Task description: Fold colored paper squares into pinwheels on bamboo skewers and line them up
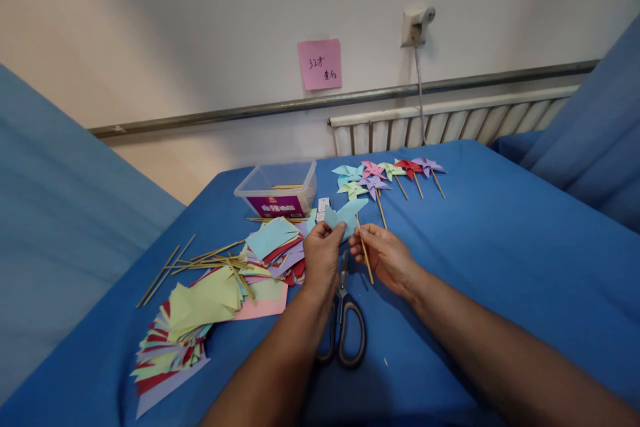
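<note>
In my left hand (323,250) is a light-blue paper pinwheel (345,215), pinched between thumb and fingers. My right hand (383,253) has its fingers closed round a thin wooden stick (367,259), whose upper end meets the pinwheel; how they join is hidden. Below both hands lies a pair of scissors (353,333) with dark handles, blades pointing away from me. Several finished pinwheels (373,170) on sticks, in blue, pink, green, red and purple, rest beyond my hands. A small white box (323,207) sits just behind my left hand.
Stacks of coloured paper (205,303) spread across the left side, with loose sticks (215,260) among them. A clear plastic tub (300,180) holding sticks stands at the back. Blue cloth (500,267) covers the table; a wall with a radiator (450,123) is behind it.
</note>
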### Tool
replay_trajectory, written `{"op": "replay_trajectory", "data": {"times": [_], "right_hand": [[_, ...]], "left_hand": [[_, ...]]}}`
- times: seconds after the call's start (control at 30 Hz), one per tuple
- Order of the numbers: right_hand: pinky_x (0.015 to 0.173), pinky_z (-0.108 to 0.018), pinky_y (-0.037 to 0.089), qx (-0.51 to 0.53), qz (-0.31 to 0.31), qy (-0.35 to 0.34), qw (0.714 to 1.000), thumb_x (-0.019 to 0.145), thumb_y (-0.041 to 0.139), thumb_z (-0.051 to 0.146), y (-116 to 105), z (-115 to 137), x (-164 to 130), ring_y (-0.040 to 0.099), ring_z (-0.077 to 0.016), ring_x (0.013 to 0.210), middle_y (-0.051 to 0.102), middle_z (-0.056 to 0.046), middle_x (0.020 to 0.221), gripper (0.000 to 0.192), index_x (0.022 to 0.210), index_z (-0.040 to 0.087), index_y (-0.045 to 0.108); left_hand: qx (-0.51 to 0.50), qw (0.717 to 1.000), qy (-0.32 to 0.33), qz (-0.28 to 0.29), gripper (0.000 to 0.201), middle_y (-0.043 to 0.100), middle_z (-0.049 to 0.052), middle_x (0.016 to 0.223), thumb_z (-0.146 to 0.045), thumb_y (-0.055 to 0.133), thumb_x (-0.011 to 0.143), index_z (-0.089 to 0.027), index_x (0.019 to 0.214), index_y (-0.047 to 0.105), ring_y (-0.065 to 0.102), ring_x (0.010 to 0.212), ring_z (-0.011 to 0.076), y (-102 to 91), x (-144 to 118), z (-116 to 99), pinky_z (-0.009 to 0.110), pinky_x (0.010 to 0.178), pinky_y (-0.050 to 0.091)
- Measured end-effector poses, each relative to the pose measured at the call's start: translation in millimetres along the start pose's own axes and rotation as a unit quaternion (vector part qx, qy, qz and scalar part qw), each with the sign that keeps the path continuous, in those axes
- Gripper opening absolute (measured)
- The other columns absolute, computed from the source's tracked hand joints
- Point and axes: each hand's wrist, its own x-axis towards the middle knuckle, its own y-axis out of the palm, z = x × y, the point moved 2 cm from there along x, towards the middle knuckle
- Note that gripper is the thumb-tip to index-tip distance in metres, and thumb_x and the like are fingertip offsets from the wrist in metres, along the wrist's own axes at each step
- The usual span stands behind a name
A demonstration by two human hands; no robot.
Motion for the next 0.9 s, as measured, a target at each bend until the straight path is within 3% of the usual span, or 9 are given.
{"op": "replay_trajectory", "data": {"times": [0.1,0.33,0.5,0.67,0.9], "right_hand": [[0.060,-0.022,0.039,-0.038,-0.017,-0.031,0.999,0.066,0.080,0.043,-1.7,-0.9,1.1,0.052,-0.0101,0.065,0.061,0.000,0.075,0.031,0.074,0.018,0.064],[0.045,-0.022,0.021,-0.086,-0.027,-0.056,0.994,0.067,0.078,0.048,0.2,3.8,-0.6,0.030,-0.0062,0.046,0.049,0.005,0.056,0.034,0.069,0.017,0.063],[0.043,-0.021,0.028,-0.075,-0.025,-0.049,0.996,0.065,0.080,0.046,3.9,-0.5,-1.0,0.040,-0.0058,0.046,0.061,0.002,0.066,0.034,0.072,0.018,0.061],[0.044,-0.020,0.036,-0.069,-0.023,-0.050,0.996,0.062,0.082,0.042,5.8,-1.4,-1.5,0.048,-0.0071,0.049,0.063,0.000,0.069,0.033,0.073,0.018,0.063],[0.044,-0.020,0.038,-0.061,-0.029,-0.048,0.997,0.062,0.083,0.040,5.5,-0.2,-1.8,0.050,-0.0072,0.050,0.064,-0.001,0.071,0.031,0.074,0.017,0.064]], "left_hand": [[0.006,0.999,0.020,-0.025,0.026,0.063,-0.001,0.065,-0.031,0.079,0.058,-0.015,0.073,0.066,0.055,0.058,0.0110,1.8,-1.8,-1.3,0.024,0.058,0.043],[0.001,0.999,0.015,-0.031,0.026,0.064,-0.001,0.065,-0.031,0.078,0.057,-0.014,0.073,0.066,0.053,0.057,0.0106,3.9,-3.4,-3.9,0.024,0.059,0.042],[0.001,0.999,0.021,-0.032,0.023,0.061,-0.002,0.063,-0.030,0.077,0.058,-0.015,0.070,0.064,0.052,0.056,0.0099,5.4,-6.2,-4.9,0.023,0.057,0.040],[0.005,1.000,0.013,-0.028,0.023,0.060,-0.002,0.061,-0.030,0.076,0.060,-0.015,0.070,0.063,0.051,0.053,0.0097,6.2,-6.8,-3.1,0.023,0.053,0.039],[0.005,0.999,0.014,-0.029,0.023,0.058,-0.003,0.059,-0.031,0.076,0.060,-0.016,0.069,0.061,0.050,0.050,0.0090,7.7,-9.4,-6.0,0.023,0.051,0.039]]}}
